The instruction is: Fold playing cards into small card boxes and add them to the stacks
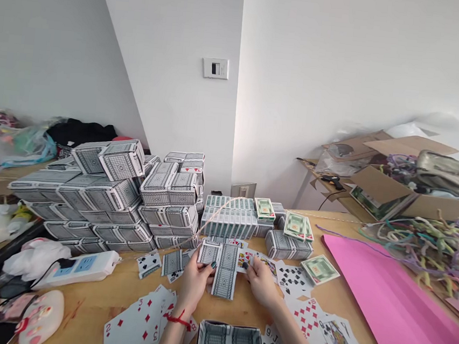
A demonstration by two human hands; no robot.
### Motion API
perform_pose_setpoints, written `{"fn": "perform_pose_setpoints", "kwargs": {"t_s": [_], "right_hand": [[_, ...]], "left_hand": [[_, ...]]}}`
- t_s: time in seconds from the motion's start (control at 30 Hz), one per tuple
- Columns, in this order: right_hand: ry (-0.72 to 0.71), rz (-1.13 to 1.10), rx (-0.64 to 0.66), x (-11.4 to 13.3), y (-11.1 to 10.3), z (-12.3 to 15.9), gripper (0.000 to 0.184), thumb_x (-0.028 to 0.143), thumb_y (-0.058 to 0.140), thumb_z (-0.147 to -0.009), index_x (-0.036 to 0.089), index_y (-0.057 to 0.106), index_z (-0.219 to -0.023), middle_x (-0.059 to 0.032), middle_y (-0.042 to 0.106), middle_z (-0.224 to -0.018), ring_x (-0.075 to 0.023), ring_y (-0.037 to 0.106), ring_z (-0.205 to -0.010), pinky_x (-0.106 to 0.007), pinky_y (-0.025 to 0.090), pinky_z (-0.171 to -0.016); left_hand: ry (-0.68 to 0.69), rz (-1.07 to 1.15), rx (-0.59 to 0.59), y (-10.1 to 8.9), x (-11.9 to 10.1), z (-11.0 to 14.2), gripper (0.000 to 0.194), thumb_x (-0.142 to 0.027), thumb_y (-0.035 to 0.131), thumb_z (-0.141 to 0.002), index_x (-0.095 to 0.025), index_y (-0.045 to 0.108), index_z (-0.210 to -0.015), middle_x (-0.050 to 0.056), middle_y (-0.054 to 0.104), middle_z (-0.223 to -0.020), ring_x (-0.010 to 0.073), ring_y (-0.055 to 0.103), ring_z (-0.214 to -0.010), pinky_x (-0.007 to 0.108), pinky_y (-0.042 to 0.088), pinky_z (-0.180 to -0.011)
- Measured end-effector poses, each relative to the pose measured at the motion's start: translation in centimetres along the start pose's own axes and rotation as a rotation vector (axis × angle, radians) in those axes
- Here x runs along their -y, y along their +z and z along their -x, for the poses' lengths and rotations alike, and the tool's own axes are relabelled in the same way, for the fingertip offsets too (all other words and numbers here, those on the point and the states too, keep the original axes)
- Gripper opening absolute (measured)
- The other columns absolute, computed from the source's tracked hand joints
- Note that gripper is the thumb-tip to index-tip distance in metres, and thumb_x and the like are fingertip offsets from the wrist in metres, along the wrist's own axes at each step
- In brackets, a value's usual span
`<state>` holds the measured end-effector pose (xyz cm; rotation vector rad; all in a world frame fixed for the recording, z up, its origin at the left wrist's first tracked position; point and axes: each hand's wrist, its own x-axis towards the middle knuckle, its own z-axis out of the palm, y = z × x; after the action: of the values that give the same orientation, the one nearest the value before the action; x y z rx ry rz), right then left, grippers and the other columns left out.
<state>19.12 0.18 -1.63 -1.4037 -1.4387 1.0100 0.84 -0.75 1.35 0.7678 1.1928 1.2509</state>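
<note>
Left hand (197, 278) pinches cards (225, 277) between thumb and fingers — right hand (261, 281), half-curled just beside them, maybe gripping something, I can't tell — box (214, 331) between the forearms.

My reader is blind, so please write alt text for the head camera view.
A person's left hand holds patterned playing cards above a wooden table, with the right hand close beside them. Loose cards and an open card-covered box are nearby; stacks of card-covered blocks stand behind, to the left, and a pink sheet lies at right.
</note>
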Motion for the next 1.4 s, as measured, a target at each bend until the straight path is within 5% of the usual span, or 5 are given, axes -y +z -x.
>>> {"fn": "perform_pose_setpoints", "kwargs": {"t_s": [0.33, 0.5, 0.67, 0.97, 1.4], "right_hand": [[0.034, -0.289, 0.083, 0.7, 0.1, -0.3, 0.036, 0.055, 0.043, -0.077, 0.022, 0.038, -0.064, 0.0068, 0.038, -0.048, -0.0097, 0.037, -0.038, -0.022, 0.03, -0.039], [0.074, -0.397, 0.091, 0.7, -0.2, -0.2, 0.04, 0.06, 0.049, -0.072, 0.021, 0.044, -0.067, 0.0017, 0.053, -0.055, -0.0134, 0.051, -0.042, -0.026, 0.041, -0.041], [0.045, -0.461, 0.198, 1.0, 0.0, 0.0, 0.034, 0.054, 0.055, -0.071, 0.02, 0.048, -0.072, 0.0, 0.058, -0.06, -0.0165, 0.057, -0.05, -0.03, 0.047, -0.049], [0.072, -0.331, 0.231, 0.4, 0.1, -0.2, 0.035, 0.054, 0.051, -0.072, 0.021, 0.041, -0.065, 0.004, 0.055, -0.048, -0.0119, 0.05, -0.037, -0.023, 0.035, -0.036], [0.074, -0.333, 0.223, 0.6, -0.5, -0.4, 0.033, 0.048, 0.052, -0.073, 0.02, 0.04, -0.06, 0.0073, 0.045, -0.041, -0.0071, 0.036, -0.033, -0.02, 0.024, -0.036]], "left_hand": [[0.083, 0.097, 0.034, -0.3, -0.5, 0.1, 0.054, -0.023, 0.065, -0.067, -0.023, 0.04, -0.115, 0.01, 0.061, -0.108, 0.0219, 0.064, -0.088, 0.034, 0.052, -0.072], [0.226, 0.006, -0.059, -0.7, 0.0, -0.4, 0.051, -0.022, 0.066, -0.066, -0.02, 0.044, -0.111, 0.012, 0.059, -0.112, 0.022, 0.06, -0.095, 0.033, 0.048, -0.081], [-0.034, -0.003, 0.029, -1.5, -0.2, -0.4, 0.032, -0.02, 0.067, -0.062, -0.017, 0.057, -0.092, 0.009, 0.065, -0.097, 0.024, 0.063, -0.085, 0.035, 0.054, -0.067], [-0.057, -0.037, 0.131, -2.0, -0.4, -0.2, 0.029, -0.021, 0.071, -0.058, -0.016, 0.062, -0.085, 0.008, 0.069, -0.09, 0.0232, 0.065, -0.08, 0.034, 0.054, -0.066], [-0.042, -0.038, -0.008, -0.5, -0.4, -0.2, 0.026, -0.013, 0.066, -0.056, -0.015, 0.06, -0.081, 0.006, 0.068, -0.083, 0.0206, 0.064, -0.07, 0.033, 0.055, -0.057]]}}
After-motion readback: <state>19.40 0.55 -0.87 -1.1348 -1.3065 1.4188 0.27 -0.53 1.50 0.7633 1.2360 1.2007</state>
